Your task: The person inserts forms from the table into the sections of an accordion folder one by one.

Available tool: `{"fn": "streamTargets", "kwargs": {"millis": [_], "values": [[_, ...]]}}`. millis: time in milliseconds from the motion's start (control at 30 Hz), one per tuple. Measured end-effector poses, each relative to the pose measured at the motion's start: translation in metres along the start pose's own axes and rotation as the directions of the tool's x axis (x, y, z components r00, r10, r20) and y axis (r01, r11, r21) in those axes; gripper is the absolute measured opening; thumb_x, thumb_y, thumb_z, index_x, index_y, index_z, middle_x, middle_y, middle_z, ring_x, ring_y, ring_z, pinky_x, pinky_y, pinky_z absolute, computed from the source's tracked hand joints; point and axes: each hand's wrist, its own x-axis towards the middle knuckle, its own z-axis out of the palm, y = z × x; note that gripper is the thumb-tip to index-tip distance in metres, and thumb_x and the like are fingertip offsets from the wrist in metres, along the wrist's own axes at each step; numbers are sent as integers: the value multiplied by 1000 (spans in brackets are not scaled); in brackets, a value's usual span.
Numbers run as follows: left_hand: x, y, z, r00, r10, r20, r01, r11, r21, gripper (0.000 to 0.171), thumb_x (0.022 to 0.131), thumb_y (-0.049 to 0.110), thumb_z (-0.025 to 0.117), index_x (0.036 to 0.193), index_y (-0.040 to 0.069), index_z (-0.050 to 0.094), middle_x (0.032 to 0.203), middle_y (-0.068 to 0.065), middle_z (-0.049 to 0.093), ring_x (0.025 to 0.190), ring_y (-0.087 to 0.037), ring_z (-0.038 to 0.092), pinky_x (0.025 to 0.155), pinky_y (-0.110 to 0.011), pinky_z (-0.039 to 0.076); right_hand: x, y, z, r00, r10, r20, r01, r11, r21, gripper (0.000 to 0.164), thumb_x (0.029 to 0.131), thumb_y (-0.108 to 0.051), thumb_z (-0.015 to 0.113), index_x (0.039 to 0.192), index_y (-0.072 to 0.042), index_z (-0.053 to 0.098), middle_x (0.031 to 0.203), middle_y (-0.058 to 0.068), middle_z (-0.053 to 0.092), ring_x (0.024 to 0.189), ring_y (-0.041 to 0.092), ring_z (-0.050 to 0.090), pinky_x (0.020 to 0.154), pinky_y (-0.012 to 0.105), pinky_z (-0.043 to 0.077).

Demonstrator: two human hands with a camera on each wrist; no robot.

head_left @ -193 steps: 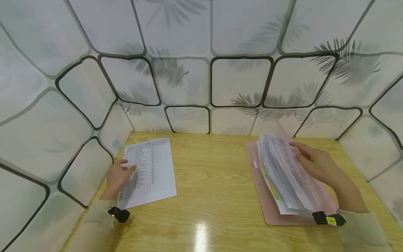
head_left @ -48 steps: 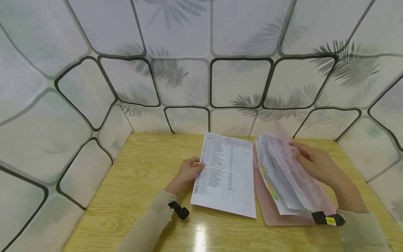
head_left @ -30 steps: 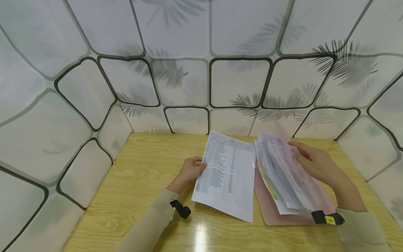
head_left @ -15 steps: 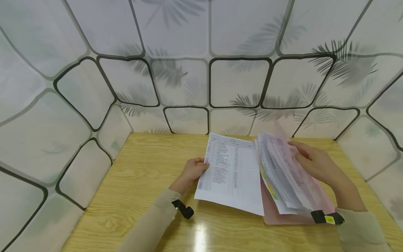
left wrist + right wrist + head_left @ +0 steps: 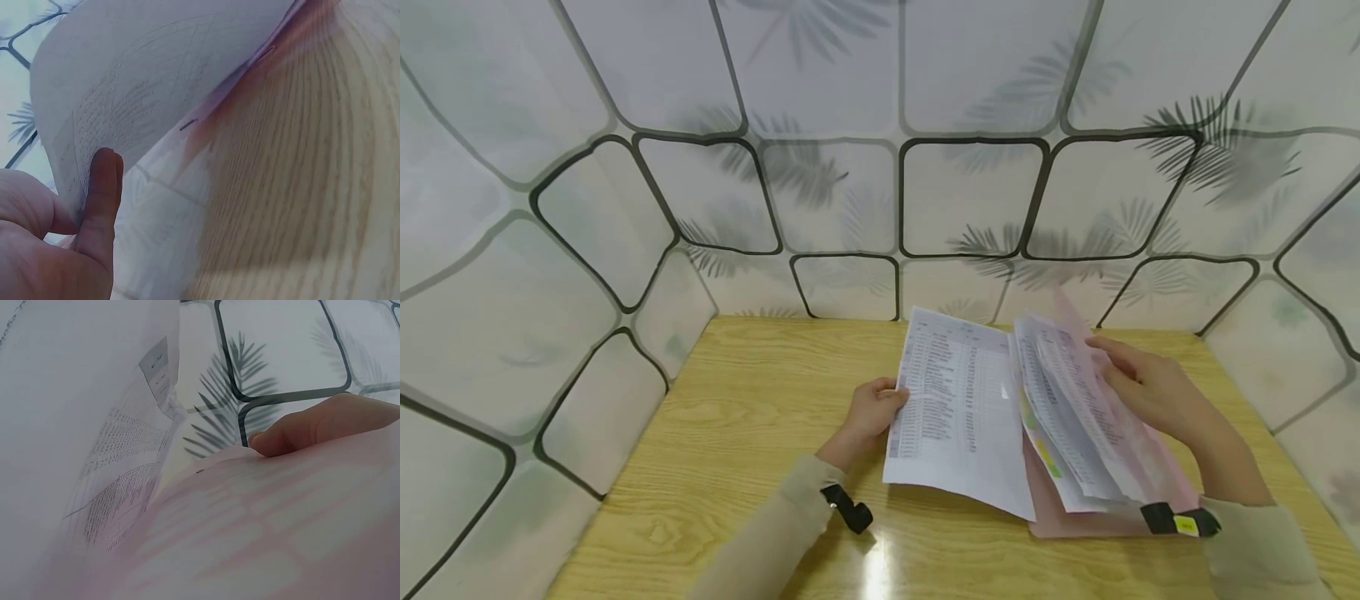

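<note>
My left hand [image 5: 872,414] pinches the left edge of a white printed sheet [image 5: 955,417], thumb on its face and fingers behind. In the left wrist view the sheet [image 5: 144,75] is raised and bowed, with its underside showing. Its right edge lies at a pink folder [image 5: 1056,508] full of papers. Several printed pages [image 5: 1063,408], some with yellow and green tabs [image 5: 1047,457], stand fanned inside. My right hand [image 5: 1150,392] holds the folder's raised pink cover, fingers over its edge. The right wrist view shows that cover [image 5: 269,531] beside the white pages [image 5: 125,450].
The folder lies on a wood-grain table [image 5: 737,400]. A wall [image 5: 850,200] with dark outlined shapes and leaf prints rises behind the table and along both sides. Each wrist carries a black strap [image 5: 847,508].
The sheet was at the table's left under my left hand; now it is lifted and has come right, up against the folder. My right hand keeps the cover raised in the same place.
</note>
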Motion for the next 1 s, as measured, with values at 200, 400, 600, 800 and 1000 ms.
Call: {"fn": "streamTargets", "kwargs": {"millis": [200, 400, 600, 800, 1000], "values": [[1, -4, 0, 999, -46, 7, 46, 999, -23, 37, 104, 11, 63, 135, -10, 64, 117, -25, 75, 83, -14, 70, 70, -24, 58, 0, 0, 1, 1000, -2, -4, 2, 1000, -1, 47, 110, -20, 50, 155, -5, 50, 140, 35, 61, 122, 49, 61, 93, 59, 51], [0, -7, 4, 997, -67, -30, 66, 997, -34, 37, 103, 13, 64, 133, -8, 65, 114, -22, 75, 85, -15, 68, 70, -23, 56, 0, 0, 1, 1000, 1, -7, -2, 1000, -8, 47, 110, -20, 50, 154, -5, 51, 138, 35, 62, 120, 49, 62, 92, 61, 51], [-7, -8, 18, 997, -48, -66, 40, 993, -111, 35, 101, 9, 66, 129, -11, 65, 105, -19, 78, 78, -12, 68, 66, -22, 55, 0, -1, 1, 1000, 9, -4, -9, 1000, -9, 47, 110, -21, 49, 155, -5, 51, 139, 35, 62, 122, 51, 61, 93, 63, 50], [-16, -10, 29, 998, -55, -23, 50, 985, -167, 34, 102, 8, 65, 130, -12, 63, 105, -20, 78, 78, -12, 69, 67, -22, 57, 1, 0, 1, 999, 30, 20, -30, 1000, -7, 49, 111, -23, 48, 157, -6, 47, 142, 37, 59, 124, 54, 60, 94, 65, 51], [-22, -11, 37, 999, -53, 4, 53, 978, -201, 34, 103, 8, 65, 131, -12, 62, 111, -24, 78, 81, -15, 72, 68, -24, 60, 1, -1, 2, 999, 29, 20, -29, 1000, -5, 49, 111, -23, 49, 157, -6, 47, 140, 36, 60, 121, 50, 62, 92, 62, 52]]}}
